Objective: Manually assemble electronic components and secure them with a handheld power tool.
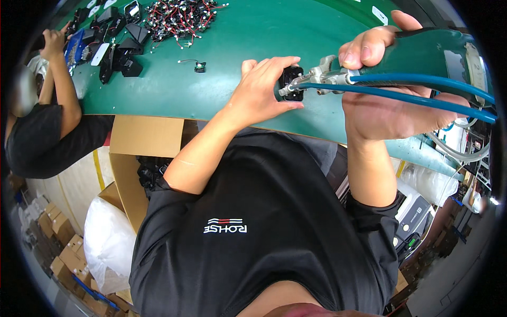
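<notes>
Black box (291, 75), maybe half done

The green tabletop (174, 92) lies under the box. A tool (412, 58), tip at the box, fills the curled right hand (383, 112). The left hand (257, 91) pinches the box. Left of it, a tiny board (200, 67) looks unused.

An open cardboard box (147, 135) stands beside the green desk (158, 95), near a white plastic bag (107, 248). At left is 1 co-worker (53, 137) in black.

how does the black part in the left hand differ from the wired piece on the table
The black part is in the left hand; the wired piece lies untouched on the green table. The black part looks larger, the wired piece smaller with a thin lead. Both are smaller than that hand.
</notes>
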Demonstrator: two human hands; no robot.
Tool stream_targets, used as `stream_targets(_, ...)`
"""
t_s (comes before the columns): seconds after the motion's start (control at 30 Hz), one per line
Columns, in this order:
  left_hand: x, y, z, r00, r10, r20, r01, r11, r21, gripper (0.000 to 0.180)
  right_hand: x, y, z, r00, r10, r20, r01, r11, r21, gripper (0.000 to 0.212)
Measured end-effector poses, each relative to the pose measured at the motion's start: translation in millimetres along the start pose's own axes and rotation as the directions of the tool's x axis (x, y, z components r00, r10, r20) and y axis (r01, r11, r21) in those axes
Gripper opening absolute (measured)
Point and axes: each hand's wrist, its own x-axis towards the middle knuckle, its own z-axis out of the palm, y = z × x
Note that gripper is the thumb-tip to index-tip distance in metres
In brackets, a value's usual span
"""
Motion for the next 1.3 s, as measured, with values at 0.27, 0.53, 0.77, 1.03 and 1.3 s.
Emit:
stream_targets(0.27,-1.4,-1.7,-0.3,0.999,0.021,-0.030,-0.021,1.000,0.001,0.093,-1.0,2.6,2.5,0.999,-0.016,-0.042,0.016,1.000,-0.009,0.123)
stream_targets(0.53,1.9,-2.8,1.6,0.999,0.039,-0.033,-0.039,0.999,0.001,0.094,0.0,0.0,1.6,1.000,0.014,-0.022,-0.014,0.999,0.030,0.121)
stream_targets(0.77,4.7,-4.1,-2.8,0.997,0.071,-0.044,-0.071,0.997,-0.010,0.100,-5.4,6.8,-1.4,0.998,0.042,-0.036,-0.039,0.996,0.080,0.118)
stream_targets(1.03,39.6,-13.2,-36.9,0.997,-0.004,0.078,0.000,0.999,0.049,0.085,49.8,-125.5,4.1,0.978,-0.167,-0.127,0.119,0.939,-0.323,0.106)
stream_targets(1.3,235.8,-111.6,-145.9,0.973,-0.210,0.098,0.064,0.648,0.759,0.072,-30.5,-94.7,6.8,0.855,-0.127,-0.502,-0.192,0.822,-0.536,0.093)
